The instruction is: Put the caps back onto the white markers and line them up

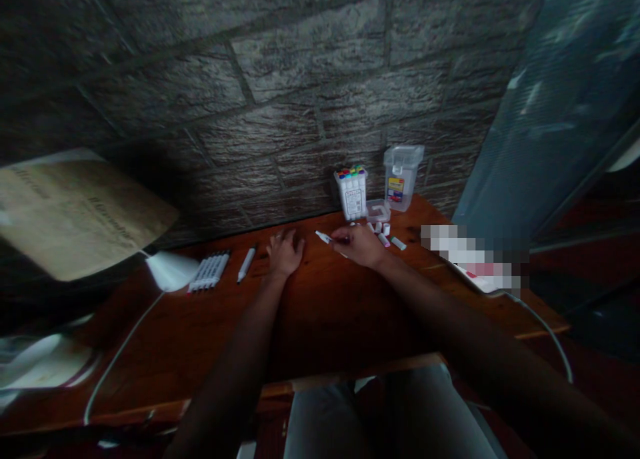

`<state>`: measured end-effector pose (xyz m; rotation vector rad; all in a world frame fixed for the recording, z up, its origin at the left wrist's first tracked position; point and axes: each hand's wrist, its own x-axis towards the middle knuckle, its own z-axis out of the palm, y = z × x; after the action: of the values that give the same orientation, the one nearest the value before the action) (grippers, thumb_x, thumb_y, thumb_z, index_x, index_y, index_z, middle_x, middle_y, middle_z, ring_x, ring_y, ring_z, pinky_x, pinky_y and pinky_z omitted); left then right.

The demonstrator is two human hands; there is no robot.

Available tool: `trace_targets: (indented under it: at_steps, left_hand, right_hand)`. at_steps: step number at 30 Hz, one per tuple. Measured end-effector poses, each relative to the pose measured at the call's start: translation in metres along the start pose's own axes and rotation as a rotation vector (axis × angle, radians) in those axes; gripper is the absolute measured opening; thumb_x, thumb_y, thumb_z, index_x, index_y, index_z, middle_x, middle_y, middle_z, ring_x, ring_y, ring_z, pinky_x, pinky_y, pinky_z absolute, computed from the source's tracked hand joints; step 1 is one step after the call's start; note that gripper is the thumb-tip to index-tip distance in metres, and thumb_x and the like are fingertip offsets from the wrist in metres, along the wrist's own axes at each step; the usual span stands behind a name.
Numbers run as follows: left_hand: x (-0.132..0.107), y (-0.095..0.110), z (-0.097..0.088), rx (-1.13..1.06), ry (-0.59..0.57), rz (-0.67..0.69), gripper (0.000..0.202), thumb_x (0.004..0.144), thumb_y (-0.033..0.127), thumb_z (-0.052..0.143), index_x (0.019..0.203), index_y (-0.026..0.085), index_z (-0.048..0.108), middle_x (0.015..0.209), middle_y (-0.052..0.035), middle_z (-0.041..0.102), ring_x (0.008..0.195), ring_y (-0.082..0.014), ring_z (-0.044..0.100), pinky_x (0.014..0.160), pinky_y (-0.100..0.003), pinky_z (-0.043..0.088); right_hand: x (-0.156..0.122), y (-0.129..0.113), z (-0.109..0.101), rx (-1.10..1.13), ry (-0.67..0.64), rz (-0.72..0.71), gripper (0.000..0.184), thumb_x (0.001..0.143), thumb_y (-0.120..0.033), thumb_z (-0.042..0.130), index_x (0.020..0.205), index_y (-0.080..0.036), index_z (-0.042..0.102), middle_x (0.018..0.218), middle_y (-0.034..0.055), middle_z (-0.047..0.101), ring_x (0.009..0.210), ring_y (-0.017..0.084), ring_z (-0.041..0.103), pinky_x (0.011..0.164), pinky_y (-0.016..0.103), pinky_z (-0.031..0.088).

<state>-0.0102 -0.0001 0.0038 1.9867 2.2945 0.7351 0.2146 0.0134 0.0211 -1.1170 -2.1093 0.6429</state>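
The right hand [357, 244] grips a white marker [323, 236] toward the wooden table's [340, 319] far side, fingers covering part of it; the left hand [285, 254] rests loosely spread, palm unseen; a pixelated object [470, 259] at right is unreadable.

Tan paper piece [75, 216], left: dark slanted lettering in two places; larger word seems to begin with H, rest too blurred. Bordered label [354, 202] on marker box [343, 191]: print too small. Yellow, red and blue label [395, 189] on clear container [409, 179]: illegible. Dark print on row of markers [210, 270]: unreadable.
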Motion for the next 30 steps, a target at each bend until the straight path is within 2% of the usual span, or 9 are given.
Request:
trace_targets:
  at_steps: [2, 3, 5, 7, 9, 14, 19, 23, 30]
  left_hand:
    - [0.001, 0.007, 0.003, -0.271, -0.066, 0.131, 0.044, 0.103, 0.041, 0.040, 0.126, 0.017, 0.068, 0.127, -0.0156, 0.071, 0.119, -0.0289, 0.064, 0.105, -0.045, 0.049]
    - [0.000, 0.011, 0.003, -0.408, -0.116, 0.181, 0.051, 0.105, 0.044, 0.031, 0.118, 0.015, 0.071, 0.112, -0.0145, 0.076, 0.102, -0.0251, 0.070, 0.097, -0.040, 0.053]
    - [-0.005, 0.019, 0.004, -0.597, -0.211, 0.246, 0.073, 0.106, 0.055, 0.013, 0.098, 0.014, 0.073, 0.087, -0.0121, 0.077, 0.075, -0.0208, 0.070, 0.078, -0.034, 0.056]
    - [-0.012, 0.027, 0.004, -0.617, -0.237, 0.361, 0.079, 0.104, 0.064, 0.012, 0.079, 0.017, 0.071, 0.074, -0.0093, 0.073, 0.067, -0.0189, 0.067, 0.073, -0.031, 0.054]
    - [-0.019, 0.032, 0.004, -0.558, -0.213, 0.456, 0.076, 0.102, 0.067, 0.019, 0.071, 0.018, 0.067, 0.068, -0.0070, 0.070, 0.066, -0.0182, 0.066, 0.073, -0.030, 0.052]
    - [-0.024, 0.037, -0.005, -0.510, -0.124, 0.536, 0.055, 0.104, 0.057, 0.036, 0.086, 0.018, 0.070, 0.084, -0.0073, 0.075, 0.080, -0.0198, 0.071, 0.078, -0.030, 0.052]
    - [-0.021, 0.036, -0.012, -0.470, -0.055, 0.622, 0.036, 0.102, 0.045, 0.048, 0.093, 0.020, 0.072, 0.092, -0.0084, 0.077, 0.087, -0.0222, 0.073, 0.083, -0.034, 0.055]
    - [-0.019, 0.035, -0.009, -0.439, -0.009, 0.669, 0.027, 0.101, 0.036, 0.050, 0.097, 0.020, 0.072, 0.101, -0.0111, 0.077, 0.097, -0.0242, 0.072, 0.091, -0.037, 0.055]
    - [-0.016, 0.028, 0.003, -0.405, 0.065, 0.696, 0.016, 0.095, 0.029, 0.060, 0.091, 0.019, 0.072, 0.096, -0.0109, 0.078, 0.092, -0.0230, 0.073, 0.087, -0.035, 0.057]
  right_hand:
    - [0.003, 0.001, 0.003, 0.207, 0.044, -0.004, 0.015, 0.090, -0.024, 0.068, 0.098, -0.017, 0.079, 0.099, 0.0068, 0.080, 0.084, 0.018, 0.072, 0.076, 0.030, 0.051]
    - [0.004, 0.002, 0.004, 0.310, 0.048, -0.011, 0.017, 0.091, -0.026, 0.067, 0.100, -0.017, 0.078, 0.100, 0.0070, 0.080, 0.083, 0.017, 0.071, 0.077, 0.030, 0.052]
    - [0.005, 0.002, 0.006, 0.499, -0.001, -0.042, 0.020, 0.094, -0.031, 0.063, 0.099, -0.016, 0.075, 0.095, 0.0059, 0.078, 0.078, 0.015, 0.068, 0.074, 0.029, 0.052]
    - [0.004, 0.001, 0.007, 0.647, -0.087, -0.087, 0.024, 0.095, -0.039, 0.061, 0.099, -0.017, 0.072, 0.084, 0.0027, 0.073, 0.069, 0.012, 0.063, 0.068, 0.028, 0.051]
    - [0.004, 0.000, 0.007, 0.740, -0.131, -0.118, 0.028, 0.093, -0.045, 0.063, 0.100, -0.018, 0.068, 0.077, -0.0007, 0.067, 0.062, 0.011, 0.057, 0.063, 0.026, 0.049]
    - [0.002, -0.005, 0.004, 0.800, -0.110, -0.156, 0.030, 0.090, -0.048, 0.069, 0.097, -0.020, 0.061, 0.082, -0.0016, 0.062, 0.063, 0.009, 0.051, 0.063, 0.026, 0.048]
    - [0.000, -0.013, -0.004, 0.774, -0.110, -0.107, 0.029, 0.086, -0.047, 0.070, 0.099, -0.023, 0.060, 0.096, 0.0017, 0.068, 0.079, 0.013, 0.062, 0.072, 0.028, 0.052]
    - [-0.002, -0.016, -0.008, 0.755, -0.086, -0.059, 0.029, 0.085, -0.046, 0.071, 0.097, -0.023, 0.061, 0.096, 0.0023, 0.071, 0.086, 0.015, 0.065, 0.074, 0.028, 0.053]
    - [-0.001, -0.011, -0.003, 0.723, -0.020, -0.120, 0.032, 0.080, -0.046, 0.079, 0.098, -0.021, 0.072, 0.095, 0.0019, 0.075, 0.087, 0.015, 0.068, 0.088, 0.033, 0.053]
